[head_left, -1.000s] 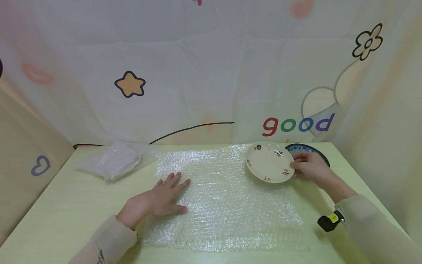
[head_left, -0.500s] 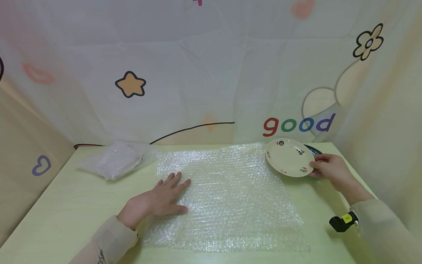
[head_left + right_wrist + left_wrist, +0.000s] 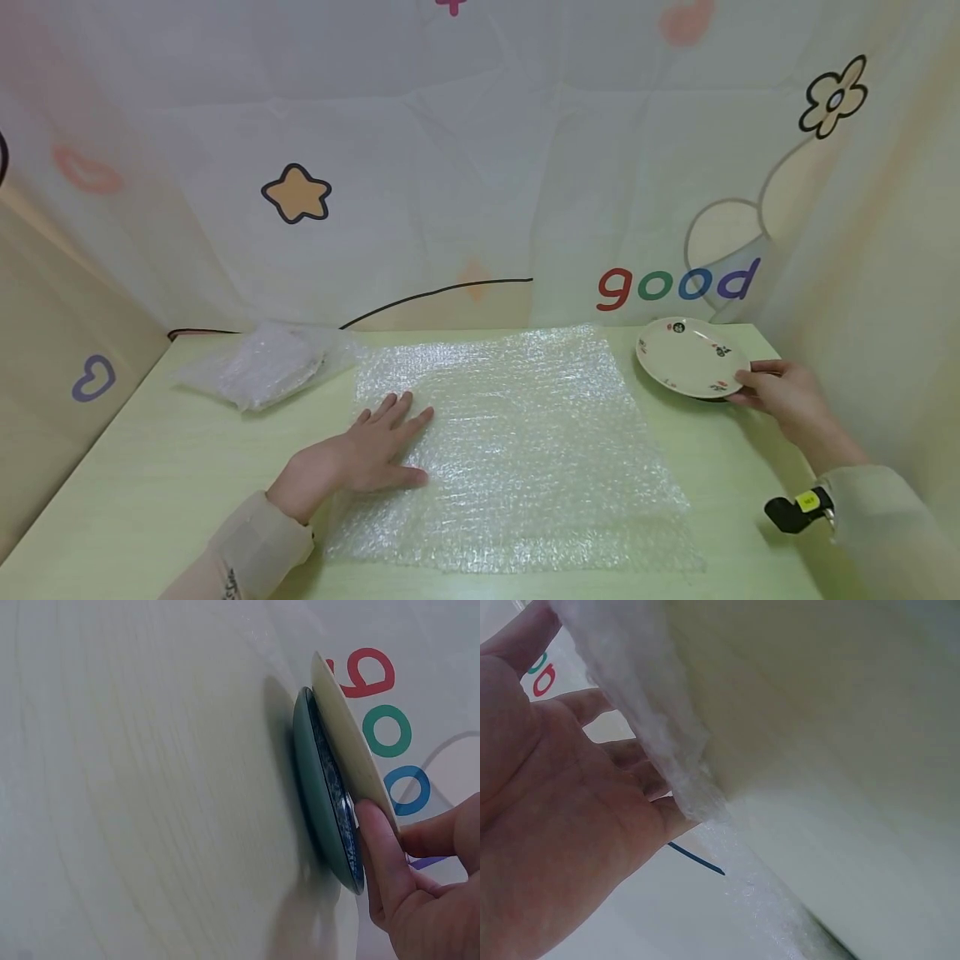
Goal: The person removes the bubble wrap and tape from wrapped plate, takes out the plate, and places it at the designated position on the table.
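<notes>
My right hand pinches the rim of a cream plate with small red and black motifs, thumb on top and fingers beneath. In the right wrist view that plate is tilted close over a blue-patterned plate with a green-blue underside, which lies on the table. From the head view the lower plate is almost wholly hidden. My left hand lies flat with fingers spread on the left part of a bubble wrap sheet. The left wrist view shows its straight fingers against the sheet's edge.
A bubble-wrapped bundle lies at the table's back left. Behind the table hangs a printed curtain, and more fabric encloses both sides. A black wrist device sticks out from the right sleeve.
My right hand has carried the cream plate rightward, off the bubble wrap's back right corner and over the blue-patterned plate, covering it. The left hand has stayed in place.
</notes>
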Available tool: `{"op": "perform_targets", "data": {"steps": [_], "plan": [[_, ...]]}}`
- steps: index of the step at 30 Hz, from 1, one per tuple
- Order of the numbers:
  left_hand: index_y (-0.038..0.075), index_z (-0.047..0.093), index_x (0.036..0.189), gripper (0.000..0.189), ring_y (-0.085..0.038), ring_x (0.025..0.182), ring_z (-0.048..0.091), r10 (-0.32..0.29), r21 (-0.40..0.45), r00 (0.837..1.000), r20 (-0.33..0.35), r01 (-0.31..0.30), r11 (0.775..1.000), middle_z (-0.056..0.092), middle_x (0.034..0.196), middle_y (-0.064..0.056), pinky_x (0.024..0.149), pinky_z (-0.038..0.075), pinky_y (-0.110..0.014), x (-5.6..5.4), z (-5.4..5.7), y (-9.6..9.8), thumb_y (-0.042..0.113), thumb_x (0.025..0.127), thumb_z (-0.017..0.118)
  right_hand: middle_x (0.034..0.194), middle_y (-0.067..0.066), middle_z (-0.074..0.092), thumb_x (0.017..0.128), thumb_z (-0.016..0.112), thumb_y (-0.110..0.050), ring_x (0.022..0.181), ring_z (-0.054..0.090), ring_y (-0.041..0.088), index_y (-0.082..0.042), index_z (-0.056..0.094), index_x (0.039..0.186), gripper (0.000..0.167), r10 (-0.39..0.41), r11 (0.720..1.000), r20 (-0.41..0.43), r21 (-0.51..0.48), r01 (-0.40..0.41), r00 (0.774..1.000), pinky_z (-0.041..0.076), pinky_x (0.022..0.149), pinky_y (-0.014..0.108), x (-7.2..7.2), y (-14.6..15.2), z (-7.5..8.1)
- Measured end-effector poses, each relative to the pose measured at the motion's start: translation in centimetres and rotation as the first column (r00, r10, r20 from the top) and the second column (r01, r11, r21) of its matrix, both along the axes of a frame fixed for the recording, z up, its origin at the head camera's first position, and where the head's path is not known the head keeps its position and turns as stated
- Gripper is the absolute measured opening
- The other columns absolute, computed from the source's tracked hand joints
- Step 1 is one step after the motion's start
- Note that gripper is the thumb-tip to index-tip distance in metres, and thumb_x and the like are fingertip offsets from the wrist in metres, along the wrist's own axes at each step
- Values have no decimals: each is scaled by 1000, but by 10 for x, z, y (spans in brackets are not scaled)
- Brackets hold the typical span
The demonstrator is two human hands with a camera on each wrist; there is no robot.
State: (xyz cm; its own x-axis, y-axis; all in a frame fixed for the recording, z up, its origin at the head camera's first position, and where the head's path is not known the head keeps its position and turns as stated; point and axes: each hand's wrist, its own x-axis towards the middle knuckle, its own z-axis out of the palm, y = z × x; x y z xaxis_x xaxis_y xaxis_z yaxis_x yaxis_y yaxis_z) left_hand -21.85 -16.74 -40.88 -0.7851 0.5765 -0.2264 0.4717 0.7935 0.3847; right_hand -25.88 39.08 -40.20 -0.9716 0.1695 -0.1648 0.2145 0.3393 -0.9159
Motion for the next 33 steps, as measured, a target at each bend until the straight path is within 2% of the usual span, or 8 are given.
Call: {"op": "perform_targets", "data": {"steps": [8, 20, 23, 27, 33], "plan": [[7, 24, 164, 87, -48, 153, 1, 4, -1, 1000, 1, -4, 1000, 3, 166, -31, 119, 9, -65, 0, 1, 0, 48, 99, 65, 85, 3, 62, 106, 49, -4, 70, 71, 8, 26, 20, 143, 56, -76, 995, 39, -60, 79, 996, 60, 74, 26, 5, 8, 3], [7, 24, 164, 87, -48, 153, 1, 3, 4, 1000, 7, -3, 1000, 3, 166, -31, 119, 9, -66, 1, 2, -1, 48, 99, 65, 80, 0, 65, 106, 51, -7, 68, 72, 9, 26, 22, 141, 56, -82, 989, 57, -117, 88, 995, 60, 72, 25, 5, 11, 0], [7, 24, 163, 87, -49, 152, 1, 2, 6, 1000, 6, -2, 1000, 3, 166, -31, 119, 9, -67, 0, 2, -1, 49, 99, 65, 79, -1, 65, 106, 52, -8, 68, 72, 9, 25, 24, 142, 56, -98, 990, 59, -92, 103, 993, 60, 72, 25, 4, 10, -2], [7, 24, 163, 87, -48, 153, 1, -4, 9, 1000, 3, 4, 1000, 3, 166, -31, 119, 9, -67, -1, 1, -1, 49, 99, 65, 80, 0, 64, 106, 52, -7, 68, 71, 7, 25, 25, 144, 57, -116, 993, 65, 5, 116, 991, 60, 72, 25, 3, 10, -4], [7, 24, 164, 88, -48, 153, 0, -3, 9, 1000, 10, 3, 1000, 2, 166, -31, 119, 9, -67, -1, 0, -1, 49, 99, 65, 99, 19, 66, 108, 52, -13, 70, 68, 8, 24, 32, 143, 55, -93, 977, 71, 201, 77, 993, 59, 68, 23, 0, 11, -7]]}}
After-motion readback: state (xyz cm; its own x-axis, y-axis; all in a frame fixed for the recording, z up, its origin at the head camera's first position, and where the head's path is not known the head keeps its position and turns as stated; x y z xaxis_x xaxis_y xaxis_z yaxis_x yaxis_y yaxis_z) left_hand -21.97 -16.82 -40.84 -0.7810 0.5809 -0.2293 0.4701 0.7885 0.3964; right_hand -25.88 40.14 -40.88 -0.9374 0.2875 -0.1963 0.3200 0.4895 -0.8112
